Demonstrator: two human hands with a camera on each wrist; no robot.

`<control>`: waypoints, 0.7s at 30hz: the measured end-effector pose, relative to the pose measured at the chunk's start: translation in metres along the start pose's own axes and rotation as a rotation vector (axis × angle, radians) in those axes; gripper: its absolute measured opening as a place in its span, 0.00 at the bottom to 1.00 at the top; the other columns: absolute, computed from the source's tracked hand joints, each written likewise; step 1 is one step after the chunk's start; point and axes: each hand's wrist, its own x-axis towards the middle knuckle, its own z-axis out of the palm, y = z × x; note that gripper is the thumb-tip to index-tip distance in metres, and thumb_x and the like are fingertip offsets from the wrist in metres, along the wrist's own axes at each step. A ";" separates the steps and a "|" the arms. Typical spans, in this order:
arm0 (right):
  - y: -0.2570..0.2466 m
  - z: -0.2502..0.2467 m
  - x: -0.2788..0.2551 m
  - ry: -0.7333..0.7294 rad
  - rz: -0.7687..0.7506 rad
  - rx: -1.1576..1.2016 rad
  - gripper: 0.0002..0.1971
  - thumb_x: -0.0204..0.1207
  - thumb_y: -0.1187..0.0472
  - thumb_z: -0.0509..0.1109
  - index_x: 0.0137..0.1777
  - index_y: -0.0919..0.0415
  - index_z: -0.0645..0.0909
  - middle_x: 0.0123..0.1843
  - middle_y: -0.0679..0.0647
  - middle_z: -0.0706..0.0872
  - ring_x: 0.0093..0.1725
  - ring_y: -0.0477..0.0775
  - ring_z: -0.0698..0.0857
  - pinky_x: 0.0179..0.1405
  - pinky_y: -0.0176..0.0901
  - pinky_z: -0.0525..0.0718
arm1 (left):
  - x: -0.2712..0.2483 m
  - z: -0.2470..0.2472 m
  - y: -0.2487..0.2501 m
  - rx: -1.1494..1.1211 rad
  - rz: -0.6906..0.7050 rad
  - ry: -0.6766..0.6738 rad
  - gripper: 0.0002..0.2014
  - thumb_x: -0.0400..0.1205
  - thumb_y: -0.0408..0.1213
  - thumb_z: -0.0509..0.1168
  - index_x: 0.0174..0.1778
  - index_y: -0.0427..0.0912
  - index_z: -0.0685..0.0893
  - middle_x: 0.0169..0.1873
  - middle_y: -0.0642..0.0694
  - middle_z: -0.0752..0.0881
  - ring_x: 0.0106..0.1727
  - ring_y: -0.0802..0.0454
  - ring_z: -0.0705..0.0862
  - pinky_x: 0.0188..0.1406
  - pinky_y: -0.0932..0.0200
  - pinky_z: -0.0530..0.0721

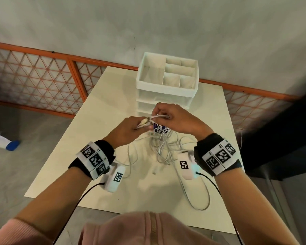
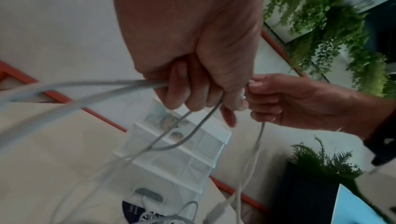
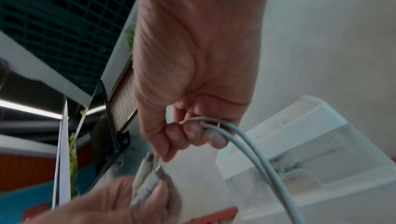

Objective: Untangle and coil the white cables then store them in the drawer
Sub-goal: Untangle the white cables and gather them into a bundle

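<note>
Several white cables [image 1: 159, 147] lie tangled on the cream table [image 1: 99, 121], with loops hanging up to my hands. My left hand [image 1: 133, 127] grips a bunch of cable ends with plugs [image 3: 145, 182]. Close beside it, my right hand [image 1: 168, 117] has its fingers curled round two cable strands [image 3: 246, 139]. Both hands are held above the tangle, in front of the white drawer unit [image 1: 166, 89]. In the left wrist view my left hand [image 2: 193, 88] holds the strands [image 2: 85, 85] in a fist, with my right hand [image 2: 278, 102] touching it. The drawers [image 2: 182, 151] look closed.
The unit's top tray [image 1: 166, 71] has open compartments. A dark blue round object [image 1: 160, 129] lies under the tangle. One long cable loop [image 1: 198, 197] trails to the table's front right. An orange mesh railing [image 1: 42, 80] runs behind, and dark furniture [image 1: 281, 138] stands at the right.
</note>
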 end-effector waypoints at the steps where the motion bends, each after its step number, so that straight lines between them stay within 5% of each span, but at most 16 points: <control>1: 0.001 -0.002 -0.001 0.013 -0.006 0.005 0.06 0.78 0.57 0.70 0.50 0.59 0.82 0.35 0.52 0.83 0.32 0.42 0.78 0.34 0.28 0.72 | 0.000 -0.001 -0.006 0.032 0.009 0.025 0.08 0.82 0.47 0.65 0.40 0.49 0.82 0.28 0.51 0.82 0.28 0.62 0.76 0.33 0.61 0.72; 4: 0.023 -0.008 -0.011 0.031 0.053 0.054 0.12 0.78 0.54 0.70 0.47 0.65 0.81 0.37 0.62 0.83 0.34 0.47 0.77 0.36 0.37 0.72 | -0.007 -0.018 -0.020 0.169 0.048 0.073 0.19 0.78 0.60 0.53 0.36 0.50 0.77 0.23 0.47 0.78 0.24 0.55 0.75 0.30 0.59 0.71; 7: 0.059 -0.001 -0.029 0.013 0.177 0.129 0.20 0.76 0.50 0.71 0.42 0.72 0.77 0.35 0.69 0.76 0.34 0.52 0.71 0.36 0.43 0.68 | -0.017 -0.039 -0.031 0.322 0.013 0.054 0.21 0.80 0.62 0.50 0.35 0.50 0.74 0.21 0.50 0.74 0.24 0.57 0.72 0.29 0.57 0.69; 12: 0.085 0.024 -0.056 -0.045 0.329 0.172 0.24 0.81 0.42 0.58 0.36 0.60 0.83 0.31 0.45 0.77 0.31 0.42 0.74 0.40 0.37 0.71 | -0.028 -0.042 -0.030 0.489 -0.211 -0.108 0.22 0.84 0.56 0.53 0.34 0.44 0.78 0.23 0.52 0.74 0.28 0.55 0.75 0.31 0.59 0.70; 16: 0.104 0.051 -0.068 -0.256 0.434 0.079 0.27 0.82 0.40 0.54 0.33 0.55 0.86 0.31 0.54 0.72 0.30 0.47 0.72 0.38 0.36 0.73 | -0.036 -0.027 -0.040 0.486 -0.301 -0.355 0.23 0.82 0.59 0.56 0.25 0.49 0.76 0.25 0.54 0.77 0.30 0.55 0.78 0.39 0.57 0.73; 21: 0.123 0.085 -0.071 -0.492 0.491 -0.082 0.16 0.80 0.48 0.65 0.44 0.60 0.86 0.35 0.46 0.82 0.36 0.44 0.80 0.36 0.27 0.73 | -0.048 0.009 -0.063 0.535 -0.371 -0.649 0.24 0.81 0.60 0.58 0.32 0.45 0.86 0.27 0.52 0.80 0.32 0.55 0.80 0.36 0.58 0.71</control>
